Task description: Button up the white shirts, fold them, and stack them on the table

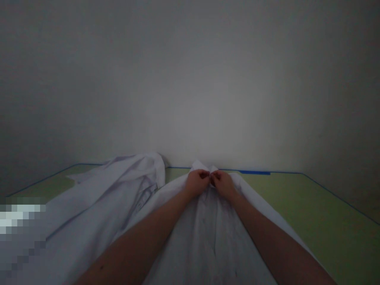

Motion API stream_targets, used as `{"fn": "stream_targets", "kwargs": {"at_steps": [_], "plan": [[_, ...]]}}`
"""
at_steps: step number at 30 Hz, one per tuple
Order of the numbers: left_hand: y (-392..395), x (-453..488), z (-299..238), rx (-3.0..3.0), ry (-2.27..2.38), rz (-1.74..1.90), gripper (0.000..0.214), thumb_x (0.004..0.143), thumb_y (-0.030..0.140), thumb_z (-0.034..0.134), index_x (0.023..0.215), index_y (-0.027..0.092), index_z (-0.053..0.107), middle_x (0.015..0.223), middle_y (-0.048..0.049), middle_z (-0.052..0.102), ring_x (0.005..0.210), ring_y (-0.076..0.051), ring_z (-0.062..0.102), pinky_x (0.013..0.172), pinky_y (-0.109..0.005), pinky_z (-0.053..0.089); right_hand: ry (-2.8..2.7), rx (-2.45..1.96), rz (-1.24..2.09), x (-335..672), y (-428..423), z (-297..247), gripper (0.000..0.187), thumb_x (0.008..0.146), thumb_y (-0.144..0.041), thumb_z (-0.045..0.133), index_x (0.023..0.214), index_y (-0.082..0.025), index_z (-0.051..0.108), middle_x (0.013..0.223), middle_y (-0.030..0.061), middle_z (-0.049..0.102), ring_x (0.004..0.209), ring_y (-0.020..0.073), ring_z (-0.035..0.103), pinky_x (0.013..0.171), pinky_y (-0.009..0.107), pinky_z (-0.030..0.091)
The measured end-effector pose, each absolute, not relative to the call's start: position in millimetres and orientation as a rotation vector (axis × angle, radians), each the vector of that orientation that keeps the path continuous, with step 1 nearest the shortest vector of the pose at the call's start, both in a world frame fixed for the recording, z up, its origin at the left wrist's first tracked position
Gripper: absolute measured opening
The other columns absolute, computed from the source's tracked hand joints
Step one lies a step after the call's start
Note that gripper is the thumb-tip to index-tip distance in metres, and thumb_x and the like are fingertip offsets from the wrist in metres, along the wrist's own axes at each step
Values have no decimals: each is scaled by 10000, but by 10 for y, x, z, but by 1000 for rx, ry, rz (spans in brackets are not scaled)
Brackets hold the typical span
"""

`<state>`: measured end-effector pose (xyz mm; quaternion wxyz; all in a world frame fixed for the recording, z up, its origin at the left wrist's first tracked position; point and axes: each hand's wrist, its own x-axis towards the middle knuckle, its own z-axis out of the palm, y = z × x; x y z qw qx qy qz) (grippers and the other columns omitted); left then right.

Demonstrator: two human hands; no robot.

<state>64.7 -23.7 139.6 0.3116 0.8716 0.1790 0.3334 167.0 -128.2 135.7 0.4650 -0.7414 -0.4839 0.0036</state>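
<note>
A white shirt [208, 233] lies spread on a green table [311, 209], its collar end at the far side. My left hand [197, 181] and my right hand [223, 183] meet at the collar [204, 165], both closed in a pinch on the fabric there, fingertips almost touching. Both forearms stretch over the shirt's front.
A second white garment [118, 186] lies crumpled to the left, reaching the table's far edge. A pale wall rises right behind the table. Blue tape [255, 172] runs along the far edge. Bare green tabletop shows to the right.
</note>
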Motion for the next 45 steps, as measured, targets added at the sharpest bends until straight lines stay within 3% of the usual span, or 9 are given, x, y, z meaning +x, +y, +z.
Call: {"fn": "stream_targets", "kwargs": {"at_steps": [5,10,17,23,30,33,38,41,45], "plan": [[-255,736,1358,2191,501,900,230,783,315,547,880,154,680,816,-38,707,726,-123,647,653,-208,489,-1243,-1878,-199,1625,-1329,1365,203,819,-209,450,916,-188,627,793,31,658,729,129,578,660,209,370],[-248,773,1387,2181,483,933,202,781,278,544,863,147,673,809,-45,701,733,-132,641,672,-224,484,-1276,-1857,-231,1652,-1359,1418,180,821,-204,451,875,-192,622,760,23,646,722,124,564,669,211,363],[-298,647,1520,2277,312,964,145,763,262,565,842,186,660,847,-44,673,826,-161,596,797,-267,434,-1088,-1827,139,1735,-1255,1489,178,773,-261,474,747,-143,605,620,19,595,553,101,515,542,202,360],[-212,760,1482,2182,406,1022,126,759,253,565,846,167,598,767,-20,643,708,-120,588,693,-233,461,-1148,-1879,299,1864,-1272,1582,283,815,-308,392,808,-112,595,616,31,595,471,83,489,473,193,363],[48,1031,1416,2005,687,945,189,811,250,519,936,113,558,769,-62,661,577,-95,613,514,-187,487,-1580,-2302,81,2008,-1637,1868,245,596,-387,686,708,-169,675,677,47,646,631,149,570,586,225,373],[60,1062,1445,2051,690,861,199,830,210,486,987,117,567,857,-80,678,647,-90,635,558,-172,496,-1649,-2473,-84,1952,-1727,1882,188,642,-347,648,700,-173,692,738,86,664,739,195,599,662,253,381],[12,930,1604,2308,625,687,277,687,127,605,962,151,625,885,-62,686,776,-122,635,685,-189,483,-1570,-2498,-177,1831,-1793,1866,237,769,-309,517,839,-173,698,850,105,672,829,198,601,726,262,383],[-82,802,1669,2490,633,609,272,587,220,689,847,148,659,863,-83,682,845,-192,621,759,-255,465,-1545,-2479,-192,1760,-1808,1866,274,794,-271,487,993,-208,665,934,68,668,862,161,596,729,231,380],[-302,702,1640,2674,627,442,175,519,300,711,616,164,661,734,-86,678,822,-228,622,762,-269,450,-1526,-2456,-179,1630,-1806,1851,255,819,-332,475,878,-210,690,877,55,674,815,153,600,690,226,374]]}}
